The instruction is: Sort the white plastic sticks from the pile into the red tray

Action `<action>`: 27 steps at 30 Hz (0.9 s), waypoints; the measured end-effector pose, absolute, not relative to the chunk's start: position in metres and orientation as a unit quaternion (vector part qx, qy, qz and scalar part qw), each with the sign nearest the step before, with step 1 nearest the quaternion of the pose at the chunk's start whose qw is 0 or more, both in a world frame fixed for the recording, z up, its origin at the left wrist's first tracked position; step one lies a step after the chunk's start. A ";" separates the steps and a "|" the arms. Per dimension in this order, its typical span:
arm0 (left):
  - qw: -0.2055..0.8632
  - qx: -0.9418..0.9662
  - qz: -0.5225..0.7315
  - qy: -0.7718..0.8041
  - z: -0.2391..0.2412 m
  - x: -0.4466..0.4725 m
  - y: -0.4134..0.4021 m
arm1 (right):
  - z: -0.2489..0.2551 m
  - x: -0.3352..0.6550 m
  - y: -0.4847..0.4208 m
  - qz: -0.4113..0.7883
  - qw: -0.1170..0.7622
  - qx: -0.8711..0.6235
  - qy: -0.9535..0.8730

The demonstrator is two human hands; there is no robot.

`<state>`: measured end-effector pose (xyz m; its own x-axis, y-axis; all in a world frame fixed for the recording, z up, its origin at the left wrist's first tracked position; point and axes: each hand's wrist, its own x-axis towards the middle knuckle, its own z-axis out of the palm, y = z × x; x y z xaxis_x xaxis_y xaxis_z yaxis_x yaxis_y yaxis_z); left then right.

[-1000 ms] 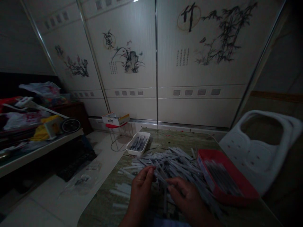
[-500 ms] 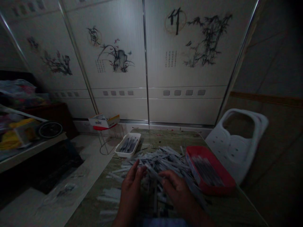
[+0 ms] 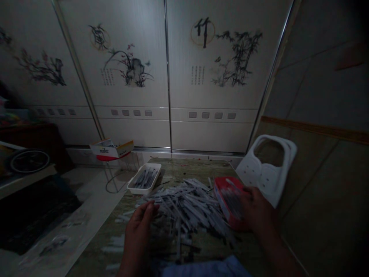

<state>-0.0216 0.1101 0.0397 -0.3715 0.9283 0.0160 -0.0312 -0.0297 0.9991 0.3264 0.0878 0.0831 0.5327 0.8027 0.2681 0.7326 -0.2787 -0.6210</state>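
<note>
Left hand (image 3: 140, 223), fingers loosely curled, at strip pile (image 3: 184, 204); right hand (image 3: 255, 209) over red tray (image 3: 223, 192), grip indiscernible.

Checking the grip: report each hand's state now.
Left hand: open, fingers on pile of strips.
Right hand: over red tray; grip cannot be told.

Seeing glossy red plastic tray (image 3: 221, 192), matt white plastic tray (image 3: 135, 188), pile of pale papery strips (image 3: 184, 204), worn mottled tabletop (image 3: 190, 169), white plastic chair (image 3: 269, 179).
</note>
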 end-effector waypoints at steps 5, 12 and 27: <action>0.395 0.402 0.598 0.570 0.042 -0.024 0.109 | 0.068 0.355 0.084 0.013 0.270 -0.845 -0.462; 0.390 0.408 0.598 0.569 0.045 -0.027 0.107 | 0.070 0.353 0.087 -0.013 0.225 -0.841 -0.491; 0.385 0.405 0.618 0.553 0.041 -0.035 0.109 | 0.079 0.312 0.070 0.065 0.385 -0.736 -0.553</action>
<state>-0.0350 0.1086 0.0412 -0.3756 0.9238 0.0747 -0.0293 -0.0924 0.9953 0.3123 0.0699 0.0785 0.3808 0.8639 0.3295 0.7636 -0.0929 -0.6389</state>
